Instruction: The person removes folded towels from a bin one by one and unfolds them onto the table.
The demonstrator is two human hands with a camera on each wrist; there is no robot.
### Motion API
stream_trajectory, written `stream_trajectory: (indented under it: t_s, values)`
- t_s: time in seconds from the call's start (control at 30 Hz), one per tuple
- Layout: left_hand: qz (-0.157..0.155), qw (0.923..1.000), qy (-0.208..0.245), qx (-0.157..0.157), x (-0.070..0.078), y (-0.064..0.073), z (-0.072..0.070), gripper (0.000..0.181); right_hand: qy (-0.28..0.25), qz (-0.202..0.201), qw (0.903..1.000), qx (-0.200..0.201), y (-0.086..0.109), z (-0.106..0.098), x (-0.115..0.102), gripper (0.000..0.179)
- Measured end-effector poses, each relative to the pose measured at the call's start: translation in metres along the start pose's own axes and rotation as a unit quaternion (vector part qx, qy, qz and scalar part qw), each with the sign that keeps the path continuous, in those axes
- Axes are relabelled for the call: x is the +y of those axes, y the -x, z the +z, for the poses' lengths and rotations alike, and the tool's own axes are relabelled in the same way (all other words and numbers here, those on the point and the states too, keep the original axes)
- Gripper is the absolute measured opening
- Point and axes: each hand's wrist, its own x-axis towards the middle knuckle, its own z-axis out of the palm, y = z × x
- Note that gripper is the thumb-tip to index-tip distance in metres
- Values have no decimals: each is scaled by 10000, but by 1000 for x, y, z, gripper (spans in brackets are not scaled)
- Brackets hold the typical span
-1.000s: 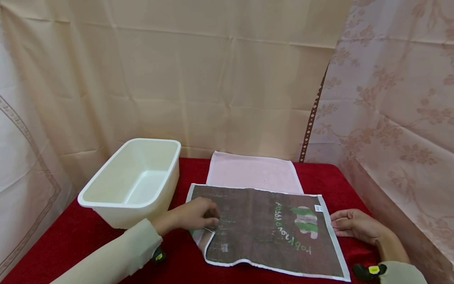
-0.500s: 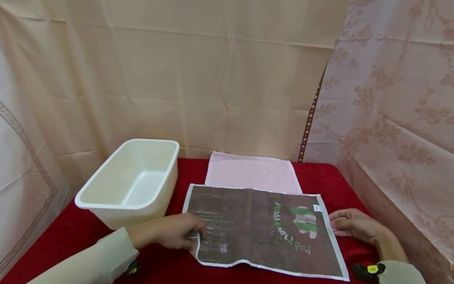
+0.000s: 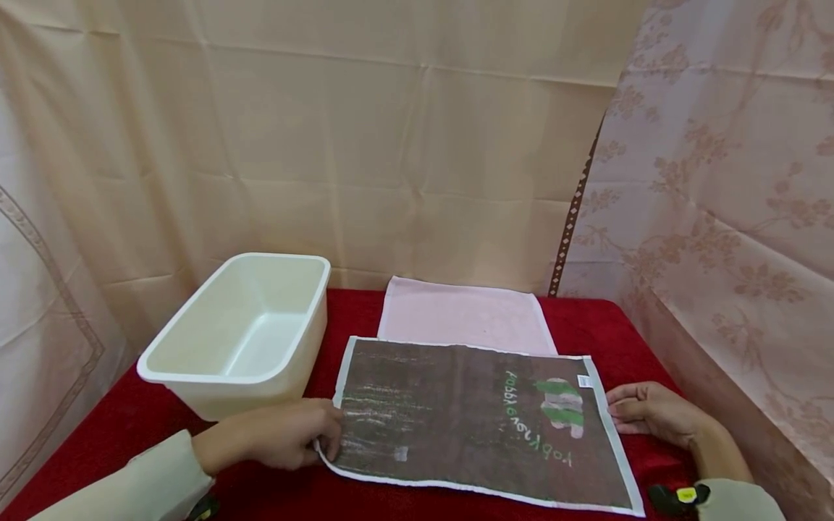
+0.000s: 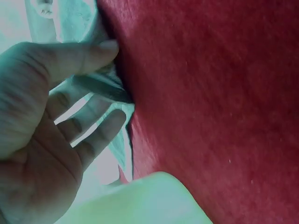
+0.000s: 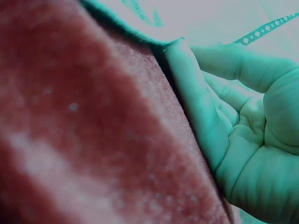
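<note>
A brownish-grey towel [image 3: 456,420] with white edges, a sewn label and a green-and-white print lies spread before me. My left hand [image 3: 287,434] pinches its near left corner, which bends up slightly at the fingers. In the left wrist view, thumb and fingers of the left hand [image 4: 60,112] are round a fold of cloth. My right hand [image 3: 658,414] lies on its side at the towel's right edge, pinching it with the fingertips. The right wrist view has the right hand [image 5: 233,121] low against the red cloth, its fingertips meeting the towel's border.
A deep cream basin [image 3: 306,333] stands to the left, just beyond my left hand. Partly under the far edge of the towel lies a pale pink towel [image 3: 465,315]. Red cloth [image 3: 580,318] covers the table, and beige curtains [image 3: 391,145] hang behind it.
My left hand has moved left and nearer, drawing the towel's folded near left corner outward, so that side now lies flatter. The right hand has stayed at the right edge.
</note>
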Motion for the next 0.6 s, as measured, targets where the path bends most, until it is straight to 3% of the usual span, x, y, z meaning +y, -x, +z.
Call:
stream_trajectory:
  t_s: [0.17, 0.4, 0.6]
  values:
    - [200, 9980, -586, -127, 6, -1, 4, 20, 430, 203, 9988, 129, 1, 3, -6, 21]
    - [-135, 9991, -370, -123, 10, -1, 9, 20, 1006, 471, 9931, -388, 0, 10, -20, 29]
    - [-129, 9992, -379, -76, 10, 1, 11, 18, 1020, 398, 9916, -683, 2, 11, -29, 30]
